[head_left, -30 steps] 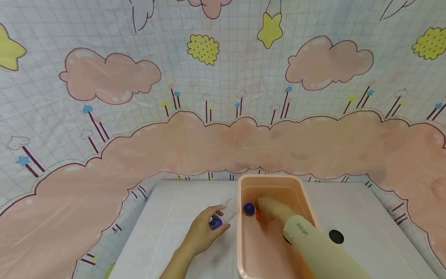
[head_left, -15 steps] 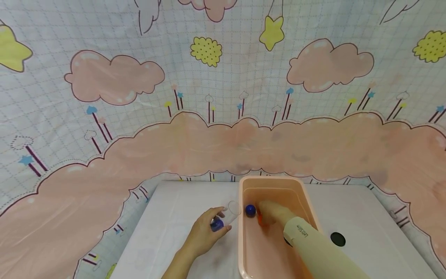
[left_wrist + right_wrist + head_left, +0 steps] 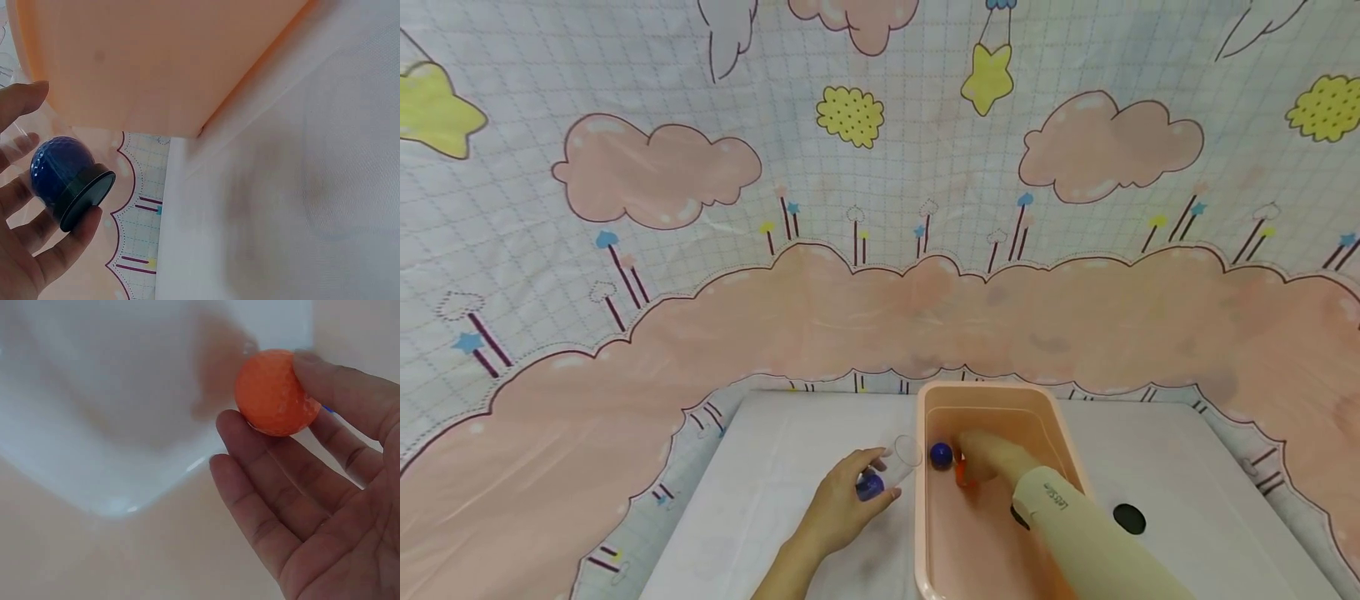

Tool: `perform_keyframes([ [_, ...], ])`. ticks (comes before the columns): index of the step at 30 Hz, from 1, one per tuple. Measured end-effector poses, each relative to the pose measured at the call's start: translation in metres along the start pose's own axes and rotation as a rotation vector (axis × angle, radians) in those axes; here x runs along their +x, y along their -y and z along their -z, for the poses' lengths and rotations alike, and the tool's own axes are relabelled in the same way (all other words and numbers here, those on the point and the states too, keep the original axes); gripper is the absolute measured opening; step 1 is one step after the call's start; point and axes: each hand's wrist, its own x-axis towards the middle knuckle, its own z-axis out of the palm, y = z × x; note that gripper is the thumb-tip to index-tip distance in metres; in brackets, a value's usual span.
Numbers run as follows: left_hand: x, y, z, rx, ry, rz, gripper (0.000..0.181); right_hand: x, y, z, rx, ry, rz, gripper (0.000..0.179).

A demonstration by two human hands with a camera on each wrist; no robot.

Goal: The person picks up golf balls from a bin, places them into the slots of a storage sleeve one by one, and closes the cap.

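In the head view my left hand point(image 3: 838, 504) holds a clear tube point(image 3: 904, 458), tilted, left of the peach bin point(image 3: 921, 525). A dark blue golf ball point(image 3: 59, 165) sits at the tube's lower end against a black round cap point(image 3: 90, 197). Thumb and fingers curl round the tube in the left wrist view. My right hand point(image 3: 992, 458) reaches down inside the bin and pinches an orange golf ball point(image 3: 277, 392) between thumb and fingers. Beside it in the bin lies another blue ball point(image 3: 941, 455). The sleeve hides part of the bin.
The bin stands on a white table point(image 3: 782, 442). A black disc point(image 3: 1129, 518) lies to the right of the bin. A small black shape point(image 3: 1019, 517) shows beside the right sleeve. Behind the table hangs a patterned cloth point(image 3: 880, 317).
The head view has shifted slightly, so everything appears a little lower and mostly a little further right. Both hands keep their holds, with hardly any movement relative to the bin.
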Motion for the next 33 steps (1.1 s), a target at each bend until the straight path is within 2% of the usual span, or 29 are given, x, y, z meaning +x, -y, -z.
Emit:
perform_keyframes([
  [12,0.0,-0.001,0.001,0.01,-0.007,-0.012,0.055,-0.005,0.004,0.016,0.032,-0.019,0.044,0.027],
  [25,0.001,-0.001,0.003,0.009,-0.001,0.0,0.058,-0.019,0.008,0.027,0.148,-0.047,0.069,0.026],
  [33,0.002,0.001,0.002,0.024,-0.016,-0.011,0.063,-0.033,0.01,0.037,0.171,-0.088,0.182,0.023],
])
